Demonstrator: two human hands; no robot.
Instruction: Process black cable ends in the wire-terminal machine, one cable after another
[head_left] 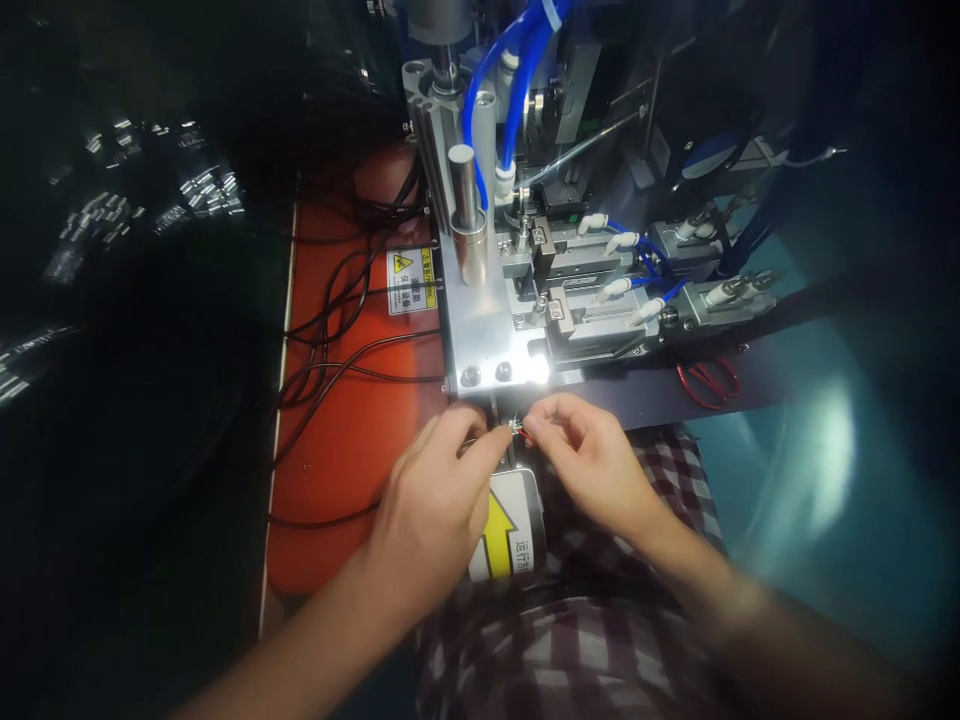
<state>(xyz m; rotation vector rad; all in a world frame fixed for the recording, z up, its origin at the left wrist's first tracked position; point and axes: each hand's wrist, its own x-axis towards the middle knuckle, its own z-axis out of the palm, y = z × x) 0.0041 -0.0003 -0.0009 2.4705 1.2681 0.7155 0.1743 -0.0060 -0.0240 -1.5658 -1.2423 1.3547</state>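
Note:
My left hand (442, 475) is closed at the front edge of a metal machine fixture (487, 345), its thumb tip touching a small silvery part (514, 426). What lies within its curled fingers is hidden. From the right, my right hand (589, 455) pinches thin wires, a red wire (526, 434) showing at its fingertips. Both sets of fingertips nearly meet around the silvery part, which is too small to name exactly. Just below them is a rounded machine end with a white label bearing a yellow arrow (498, 530).
Black cables (330, 370) loop across an orange-red surface (337, 470) at left, beside a warning label (412, 281). Pneumatic cylinders (600, 335) with blue tubes (517, 100) stand behind my hands. Red wires (709, 382) lie on a dark surface at right. Checkered cloth (600, 640) covers my lap.

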